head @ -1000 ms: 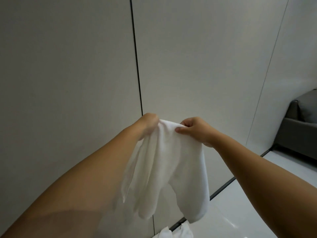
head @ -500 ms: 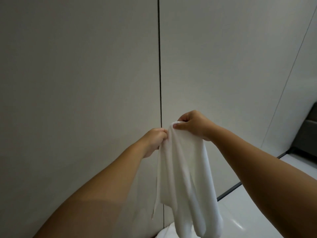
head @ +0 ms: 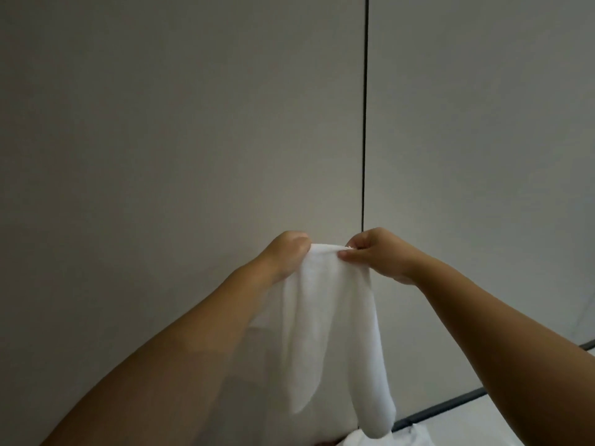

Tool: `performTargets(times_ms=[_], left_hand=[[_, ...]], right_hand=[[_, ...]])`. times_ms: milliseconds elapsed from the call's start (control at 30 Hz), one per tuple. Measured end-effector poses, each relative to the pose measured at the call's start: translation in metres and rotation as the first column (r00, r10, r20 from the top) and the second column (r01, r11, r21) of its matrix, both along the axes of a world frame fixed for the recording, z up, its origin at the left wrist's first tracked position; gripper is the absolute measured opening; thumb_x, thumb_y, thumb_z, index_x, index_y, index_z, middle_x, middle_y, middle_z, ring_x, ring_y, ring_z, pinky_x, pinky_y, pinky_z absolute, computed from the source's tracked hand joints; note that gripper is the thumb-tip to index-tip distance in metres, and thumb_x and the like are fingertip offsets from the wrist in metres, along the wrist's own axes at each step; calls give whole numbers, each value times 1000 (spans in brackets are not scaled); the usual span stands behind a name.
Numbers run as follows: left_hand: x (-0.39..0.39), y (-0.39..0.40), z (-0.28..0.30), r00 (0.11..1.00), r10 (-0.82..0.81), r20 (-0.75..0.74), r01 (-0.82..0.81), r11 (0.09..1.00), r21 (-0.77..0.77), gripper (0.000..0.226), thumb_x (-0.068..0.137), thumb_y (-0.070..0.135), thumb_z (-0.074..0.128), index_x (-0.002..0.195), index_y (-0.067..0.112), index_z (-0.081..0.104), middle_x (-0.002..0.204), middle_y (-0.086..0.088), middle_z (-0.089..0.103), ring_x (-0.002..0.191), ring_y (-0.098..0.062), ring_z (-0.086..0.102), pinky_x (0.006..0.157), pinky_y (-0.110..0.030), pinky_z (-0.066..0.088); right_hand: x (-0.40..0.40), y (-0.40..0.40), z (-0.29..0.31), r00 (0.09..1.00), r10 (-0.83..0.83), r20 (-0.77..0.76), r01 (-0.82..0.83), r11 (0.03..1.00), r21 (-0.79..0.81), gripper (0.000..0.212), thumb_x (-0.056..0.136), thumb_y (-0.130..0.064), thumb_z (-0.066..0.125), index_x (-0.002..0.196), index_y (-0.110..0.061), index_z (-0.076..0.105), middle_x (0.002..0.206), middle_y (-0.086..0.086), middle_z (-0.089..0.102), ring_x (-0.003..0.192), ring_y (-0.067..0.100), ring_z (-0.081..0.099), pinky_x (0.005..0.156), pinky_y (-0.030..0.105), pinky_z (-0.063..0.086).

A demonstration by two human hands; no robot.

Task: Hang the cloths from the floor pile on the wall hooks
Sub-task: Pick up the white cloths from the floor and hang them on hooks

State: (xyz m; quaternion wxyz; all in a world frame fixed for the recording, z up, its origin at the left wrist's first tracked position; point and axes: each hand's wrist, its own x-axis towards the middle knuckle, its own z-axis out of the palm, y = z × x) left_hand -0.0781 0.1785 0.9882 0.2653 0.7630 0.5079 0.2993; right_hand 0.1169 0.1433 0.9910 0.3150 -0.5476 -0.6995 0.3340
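Note:
A white cloth (head: pixel 325 317) hangs in front of the grey wall, held up by its top edge. My left hand (head: pixel 285 254) grips the left end of that edge. My right hand (head: pixel 375 252) pinches the right end, a short span of cloth stretched between the two. The rest of the cloth droops in two long folds. A bit of the white floor pile (head: pixel 405 437) shows at the bottom edge, under the hanging cloth. No wall hook is in view.
The wall (head: pixel 180 130) is made of flat grey panels with a dark vertical seam (head: pixel 364 123) just above my hands. A dark baseboard (head: pixel 450 410) meets the pale floor at the lower right.
My view has swung left and up, so the seam sits further right and the grey sofa has left the frame. My hands have drawn level and spread slightly along the cloth's top edge.

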Motion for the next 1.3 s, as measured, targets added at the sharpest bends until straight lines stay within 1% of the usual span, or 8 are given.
performTargets(times_ms=[133,267,400,500,600,833,1100,1300], left_hand=[[-24,-16,6,991,97,-97,-92,995,50,15,69,27,33,59,16,33,62,-1,33,62,-16,32,59,-31,25],[-41,-52,13,964,249,-93,-238,964,116,25,69,25,38,66,3,46,63,-2,39,60,-15,35,57,-30,28],[-60,-106,15,927,362,-92,-351,929,122,18,74,29,44,68,14,51,60,7,46,57,-11,40,55,-27,34],[-72,-154,11,878,473,-76,-461,878,132,18,83,28,49,72,13,52,62,7,47,57,-9,41,54,-24,35],[-84,-204,4,805,587,-85,-575,808,126,18,91,19,52,74,12,54,66,4,50,61,-10,44,54,-20,35],[-121,-326,-4,619,767,-170,-769,636,69,18,89,33,59,82,17,55,78,3,58,69,-11,53,59,-24,42],[-169,-469,-4,380,902,-203,-910,404,95,18,94,39,51,86,23,54,77,8,54,70,-10,50,58,-21,37],[-225,-587,-4,218,961,-170,-962,241,128,16,91,42,54,84,29,56,78,7,57,72,-12,54,63,-27,42]], right_hand=[[-13,1,-3,995,101,-8,-101,994,37,25,88,-33,63,66,-22,64,70,-3,63,65,11,58,60,22,44],[-25,-2,7,975,218,42,-222,966,129,20,86,-32,66,68,-23,64,68,-6,63,62,7,58,56,18,44],[-38,-10,15,911,384,147,-409,884,228,5,84,-34,67,81,-32,66,84,-5,67,77,11,62,70,26,51],[-60,-24,17,852,491,180,-523,797,303,5,86,-32,65,90,-30,67,89,-6,67,80,10,60,72,22,46],[-90,-46,12,774,606,185,-630,706,323,6,87,-28,65,90,-24,69,89,-13,66,84,9,60,77,21,45],[-171,-116,-1,560,808,181,-815,500,291,6,85,-27,67,81,-31,65,88,-10,68,83,8,61,76,25,47],[-277,-228,1,350,916,198,-910,282,303,6,85,-30,66,81,-34,64,89,-10,69,84,8,63,77,28,49],[-362,-337,-2,261,953,157,-929,203,310,6,87,-31,63,87,-29,69,90,-12,68,85,6,61,78,29,50]])
